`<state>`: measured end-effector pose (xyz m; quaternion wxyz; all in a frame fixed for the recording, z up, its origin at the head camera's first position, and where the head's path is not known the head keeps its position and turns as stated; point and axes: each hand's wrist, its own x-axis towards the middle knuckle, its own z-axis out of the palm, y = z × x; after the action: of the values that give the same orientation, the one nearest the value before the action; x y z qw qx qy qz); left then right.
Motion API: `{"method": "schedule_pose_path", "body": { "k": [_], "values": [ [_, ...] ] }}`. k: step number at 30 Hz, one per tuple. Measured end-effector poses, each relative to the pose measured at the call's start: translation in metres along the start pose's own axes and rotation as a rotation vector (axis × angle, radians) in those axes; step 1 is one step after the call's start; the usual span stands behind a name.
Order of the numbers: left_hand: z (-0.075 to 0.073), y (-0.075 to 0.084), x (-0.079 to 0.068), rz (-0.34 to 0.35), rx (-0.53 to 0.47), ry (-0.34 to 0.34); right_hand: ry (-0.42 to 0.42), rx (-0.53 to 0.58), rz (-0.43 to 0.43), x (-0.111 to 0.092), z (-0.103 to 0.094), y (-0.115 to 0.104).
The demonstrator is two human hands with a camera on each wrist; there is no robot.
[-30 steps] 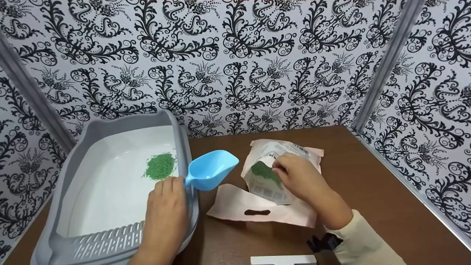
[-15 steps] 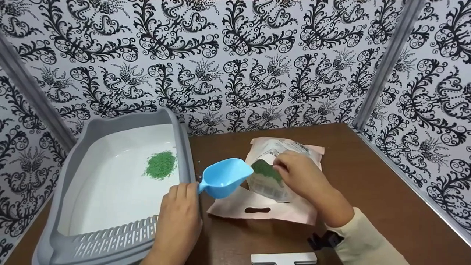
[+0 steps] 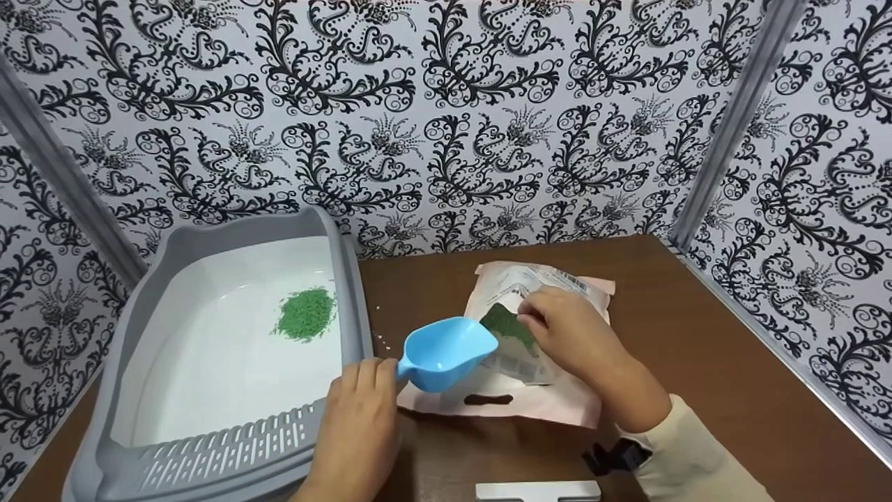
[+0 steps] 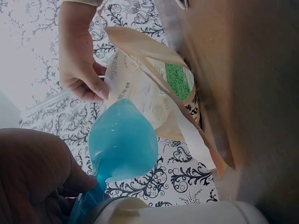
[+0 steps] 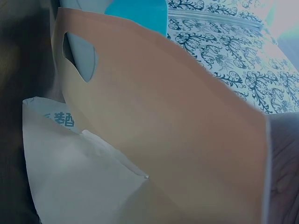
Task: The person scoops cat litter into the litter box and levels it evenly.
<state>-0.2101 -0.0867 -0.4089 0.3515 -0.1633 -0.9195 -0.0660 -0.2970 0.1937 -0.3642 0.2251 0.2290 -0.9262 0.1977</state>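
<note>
My left hand grips the handle of a blue scoop. The scoop's bowl looks bare inside and hangs over the near left part of a pale pink bag. With thumb and fingers, my right hand pinches the bag's edge at its open mouth. Green litter pellets show at the bag, also in the left wrist view, where green litter appears beyond a fold. In the right wrist view the bag fills most of the picture and hides the right fingers.
On the left stands a grey and white litter box with a small pile of green pellets inside. A few white specks lie on the brown table beside it. A white flat object lies at the front edge. Patterned walls surround the table.
My left hand has carried the scoop rightward and nearer, from the litter box's rim to over the bag. White specks now show on the table. My right hand has stayed at the bag.
</note>
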Motion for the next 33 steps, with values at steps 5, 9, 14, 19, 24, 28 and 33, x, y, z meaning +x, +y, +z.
{"method": "schedule_pose_path", "body": {
  "k": [5, 9, 14, 19, 24, 28, 33],
  "values": [
    [0.000, 0.005, -0.002, 0.010, -0.002, 0.010, -0.001, 0.004, 0.005, 0.000, 0.000, 0.000],
    [0.002, 0.008, -0.004, 0.037, 0.021, 0.020, 0.001, 0.005, 0.001, 0.000, 0.001, 0.000],
    [0.007, 0.011, -0.006, 0.051, 0.047, 0.036, 0.009, 0.008, -0.004, -0.001, 0.000, 0.000],
    [0.015, 0.014, -0.005, 0.080, 0.069, 0.074, 0.014, 0.001, -0.017, 0.000, 0.000, 0.000],
    [0.020, 0.016, -0.004, 0.093, 0.131, 0.104, 0.014, 0.003, -0.014, 0.000, 0.000, 0.000],
    [0.022, 0.020, -0.005, 0.089, 0.180, 0.091, 0.016, 0.014, -0.007, -0.001, 0.001, -0.001],
    [0.022, 0.025, -0.002, 0.059, 0.188, 0.028, 0.021, 0.015, -0.010, -0.001, 0.002, -0.001]
  ]
}}
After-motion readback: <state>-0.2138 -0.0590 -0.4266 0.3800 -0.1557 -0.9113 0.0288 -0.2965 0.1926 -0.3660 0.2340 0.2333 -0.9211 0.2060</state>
